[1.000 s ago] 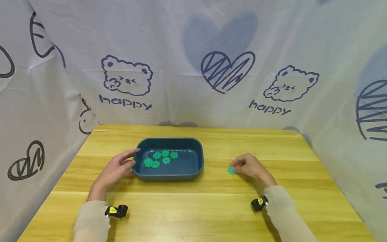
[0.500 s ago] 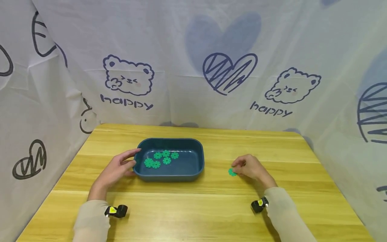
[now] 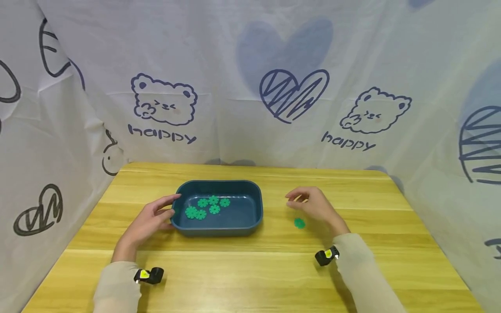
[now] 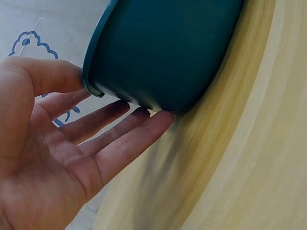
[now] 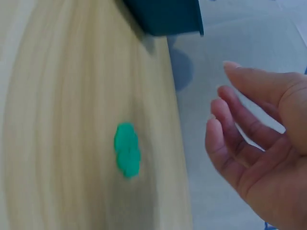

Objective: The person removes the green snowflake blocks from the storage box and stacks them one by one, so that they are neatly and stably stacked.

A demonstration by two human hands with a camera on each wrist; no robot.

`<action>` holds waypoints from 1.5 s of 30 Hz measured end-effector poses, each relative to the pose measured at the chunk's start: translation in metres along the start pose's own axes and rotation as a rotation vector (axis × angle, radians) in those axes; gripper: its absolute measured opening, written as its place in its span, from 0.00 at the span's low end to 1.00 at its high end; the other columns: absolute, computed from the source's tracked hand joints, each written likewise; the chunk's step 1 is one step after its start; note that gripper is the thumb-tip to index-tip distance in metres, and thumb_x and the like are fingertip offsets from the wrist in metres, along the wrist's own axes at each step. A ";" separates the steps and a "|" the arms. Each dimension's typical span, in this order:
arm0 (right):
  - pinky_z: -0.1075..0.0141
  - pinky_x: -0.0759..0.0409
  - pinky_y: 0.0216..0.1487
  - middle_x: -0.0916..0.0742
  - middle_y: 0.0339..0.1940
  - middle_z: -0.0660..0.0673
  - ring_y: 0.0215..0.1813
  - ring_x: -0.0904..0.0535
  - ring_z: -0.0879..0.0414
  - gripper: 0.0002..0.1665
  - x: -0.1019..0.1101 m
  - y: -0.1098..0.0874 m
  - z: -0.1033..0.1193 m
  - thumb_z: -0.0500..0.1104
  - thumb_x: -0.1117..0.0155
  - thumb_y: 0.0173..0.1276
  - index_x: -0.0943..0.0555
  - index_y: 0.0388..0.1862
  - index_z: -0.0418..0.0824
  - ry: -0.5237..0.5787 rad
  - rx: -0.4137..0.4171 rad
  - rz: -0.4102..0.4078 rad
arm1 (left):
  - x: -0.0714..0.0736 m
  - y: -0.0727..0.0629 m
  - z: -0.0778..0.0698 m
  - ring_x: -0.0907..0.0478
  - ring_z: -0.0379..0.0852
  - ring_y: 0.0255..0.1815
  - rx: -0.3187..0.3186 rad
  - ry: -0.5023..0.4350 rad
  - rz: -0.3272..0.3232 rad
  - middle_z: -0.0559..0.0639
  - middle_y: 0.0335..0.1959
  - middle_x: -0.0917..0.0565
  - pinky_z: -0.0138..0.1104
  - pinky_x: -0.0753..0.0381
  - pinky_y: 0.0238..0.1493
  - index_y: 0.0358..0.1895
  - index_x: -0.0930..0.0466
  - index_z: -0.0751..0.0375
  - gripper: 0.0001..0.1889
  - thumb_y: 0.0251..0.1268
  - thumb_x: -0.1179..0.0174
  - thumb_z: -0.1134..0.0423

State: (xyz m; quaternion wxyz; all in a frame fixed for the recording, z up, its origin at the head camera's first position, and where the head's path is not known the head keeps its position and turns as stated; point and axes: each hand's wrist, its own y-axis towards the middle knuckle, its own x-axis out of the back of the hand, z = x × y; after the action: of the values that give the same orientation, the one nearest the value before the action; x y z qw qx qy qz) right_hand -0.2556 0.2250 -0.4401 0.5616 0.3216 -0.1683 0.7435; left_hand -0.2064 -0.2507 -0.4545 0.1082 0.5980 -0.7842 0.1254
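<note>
My left hand point(image 3: 150, 221) touches the left end of a dark teal plastic basin point(image 3: 227, 231). In the left wrist view, the thumb meets the basin's rim point(image 4: 88, 72) and nearly straight fingers point(image 4: 127, 141) lie against its outer wall. Several green notched discs point(image 3: 214, 209), shaped like flowers, lie inside, mostly in its left half. Right of the basin, my right hand point(image 3: 315, 206) is held over the table with thumb and fingertips apart, nothing between them. Below it, a green disc point(image 3: 299, 223) lies on the wood; the right wrist view shows two overlapping green lobes point(image 5: 127, 150), blurred.
Everything stands on a wood-grain table point(image 3: 219, 278). White cloth point(image 3: 231, 130) printed with bears and hearts hangs behind its back edge and along both sides. Each wrist wears a small black camera point(image 3: 325, 256).
My right hand has let go of the green disc and moved up and slightly left, leaving the disc on the table. My left hand and the basin have stayed in place.
</note>
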 end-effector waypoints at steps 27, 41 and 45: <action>0.71 0.14 0.46 0.08 0.43 0.43 0.41 0.15 0.57 0.14 -0.086 0.061 0.083 0.40 0.26 0.67 0.11 0.49 0.37 0.060 0.175 0.105 | 0.004 -0.004 0.002 0.31 0.73 0.73 0.005 0.006 -0.003 0.69 0.83 0.46 0.42 0.10 0.54 0.81 0.41 0.61 0.28 0.82 0.51 0.64; 0.74 0.17 0.42 0.08 0.43 0.43 0.40 0.17 0.58 0.14 -0.118 0.079 0.091 0.40 0.26 0.67 0.11 0.50 0.36 0.077 0.139 0.183 | 0.001 -0.001 0.000 0.32 0.73 0.74 0.004 -0.001 0.005 0.69 0.83 0.46 0.41 0.10 0.54 0.81 0.41 0.61 0.28 0.82 0.51 0.64; 0.74 0.18 0.41 0.08 0.46 0.41 0.40 0.16 0.59 0.14 -0.125 0.084 0.096 0.40 0.26 0.67 0.11 0.50 0.36 0.036 0.117 0.209 | 0.000 0.000 -0.001 0.32 0.73 0.74 0.002 0.003 0.009 0.69 0.83 0.46 0.42 0.10 0.54 0.81 0.41 0.61 0.28 0.82 0.51 0.64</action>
State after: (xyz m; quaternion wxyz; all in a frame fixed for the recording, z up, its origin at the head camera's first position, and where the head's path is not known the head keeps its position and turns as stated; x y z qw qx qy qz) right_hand -0.2863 0.0494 -0.4432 0.4642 0.3212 -0.1475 0.8122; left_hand -0.2068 -0.2507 -0.4538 0.1081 0.5945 -0.7865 0.1276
